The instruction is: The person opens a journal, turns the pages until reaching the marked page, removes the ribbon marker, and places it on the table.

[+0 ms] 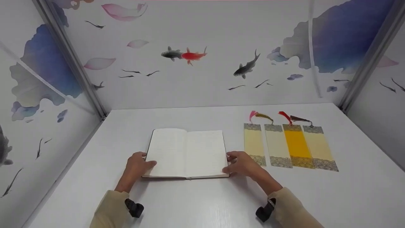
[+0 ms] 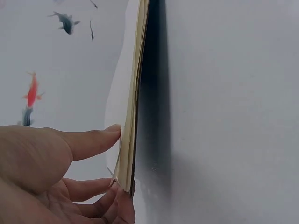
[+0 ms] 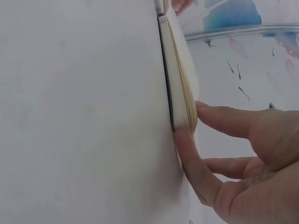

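Note:
An open notebook (image 1: 202, 148) with blank-looking pale pages and a dark cover is on the white table. At its left edge, my left hand (image 1: 136, 166) grips the notebook, thumb on the page. The left wrist view shows the other fingers curling around the page edges (image 2: 131, 116) and cover, with a dark shadow beneath. My right hand (image 1: 243, 164) holds the opposite side near the lower corner. In the right wrist view its thumb (image 3: 224, 119) presses the top page, while a finger (image 3: 191, 161) lies against the bottom edge.
Right of the notebook lie several tasselled bookmarks: a pale yellow one (image 1: 253, 142), a cream one (image 1: 278, 145), a bright orange-yellow one (image 1: 297, 144) and another pale one (image 1: 319, 145). White panels (image 1: 202, 85) printed with fish and petals enclose the table (image 1: 202, 209).

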`<state>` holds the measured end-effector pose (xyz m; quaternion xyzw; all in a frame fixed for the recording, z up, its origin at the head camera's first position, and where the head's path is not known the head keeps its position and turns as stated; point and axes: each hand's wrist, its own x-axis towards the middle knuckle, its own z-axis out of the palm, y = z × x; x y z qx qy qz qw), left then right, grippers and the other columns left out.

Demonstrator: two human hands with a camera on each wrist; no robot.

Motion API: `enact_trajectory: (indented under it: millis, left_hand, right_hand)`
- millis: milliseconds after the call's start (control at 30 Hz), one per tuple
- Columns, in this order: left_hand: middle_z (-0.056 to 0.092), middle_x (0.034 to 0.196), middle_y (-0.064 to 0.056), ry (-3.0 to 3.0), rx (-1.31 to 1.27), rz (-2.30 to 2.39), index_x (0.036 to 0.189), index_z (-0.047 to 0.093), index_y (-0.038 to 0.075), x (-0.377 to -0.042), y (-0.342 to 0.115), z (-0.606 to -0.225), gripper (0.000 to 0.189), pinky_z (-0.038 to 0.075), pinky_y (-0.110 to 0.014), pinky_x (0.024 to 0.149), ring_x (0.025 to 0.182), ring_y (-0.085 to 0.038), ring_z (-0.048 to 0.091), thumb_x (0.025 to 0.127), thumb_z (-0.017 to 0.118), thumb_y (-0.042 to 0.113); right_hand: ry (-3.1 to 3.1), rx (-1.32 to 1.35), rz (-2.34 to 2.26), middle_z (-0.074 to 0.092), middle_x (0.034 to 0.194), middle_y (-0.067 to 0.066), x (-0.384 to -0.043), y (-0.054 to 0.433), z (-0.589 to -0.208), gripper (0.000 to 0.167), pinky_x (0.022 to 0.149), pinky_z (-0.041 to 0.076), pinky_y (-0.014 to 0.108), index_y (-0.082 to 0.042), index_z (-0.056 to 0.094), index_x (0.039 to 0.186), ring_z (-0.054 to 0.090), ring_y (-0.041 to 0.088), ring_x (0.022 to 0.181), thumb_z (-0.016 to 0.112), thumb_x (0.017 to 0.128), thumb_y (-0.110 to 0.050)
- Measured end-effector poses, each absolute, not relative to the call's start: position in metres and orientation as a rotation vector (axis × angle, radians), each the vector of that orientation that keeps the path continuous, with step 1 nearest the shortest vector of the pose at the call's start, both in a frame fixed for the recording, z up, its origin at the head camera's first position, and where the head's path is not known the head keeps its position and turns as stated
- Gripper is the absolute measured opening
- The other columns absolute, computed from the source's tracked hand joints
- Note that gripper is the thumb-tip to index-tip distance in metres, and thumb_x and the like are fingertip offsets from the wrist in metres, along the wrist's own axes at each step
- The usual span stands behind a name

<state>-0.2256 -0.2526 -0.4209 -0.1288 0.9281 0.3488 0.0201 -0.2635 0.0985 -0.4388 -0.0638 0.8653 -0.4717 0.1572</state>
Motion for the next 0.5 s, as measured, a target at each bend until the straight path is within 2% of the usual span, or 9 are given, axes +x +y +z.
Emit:
enact_trajectory:
  millis: [300, 500]
  left_hand:
    - [0.062, 0.122, -0.035, 2.927, -0.367, 1.141, 0.137, 0.049, -0.016, -0.2251, -0.2545, -0.4174, 0.054, 0.052, -0.05, 0.092, 0.106, -0.039, 0.065, 0.094, 0.066, 0.012]
    - [0.061, 0.125, -0.034, 2.916, -0.393, 1.166, 0.138, 0.05, -0.014, -0.2248, -0.2554, -0.4148, 0.052, 0.053, -0.048, 0.091, 0.108, -0.038, 0.064, 0.095, 0.065, 0.012]
  right_hand:
    - [2.514, -0.214, -1.3, 0.066, 0.124, 0.017, -0.2649, 0.0978, -0.4389, 0.068, 0.076, 0.058, 0.033, 0.004, 0.054, 0.141, 0.065, 0.021, 0.1, 0.082, 0.08, -0.004]
    - [2.557, -0.199, -1.241, 0.068, 0.123, 0.015, -0.2657, 0.096, -0.4394, 0.067, 0.077, 0.056, 0.032, 0.003, 0.056, 0.139, 0.066, 0.02, 0.101, 0.084, 0.079, -0.005]
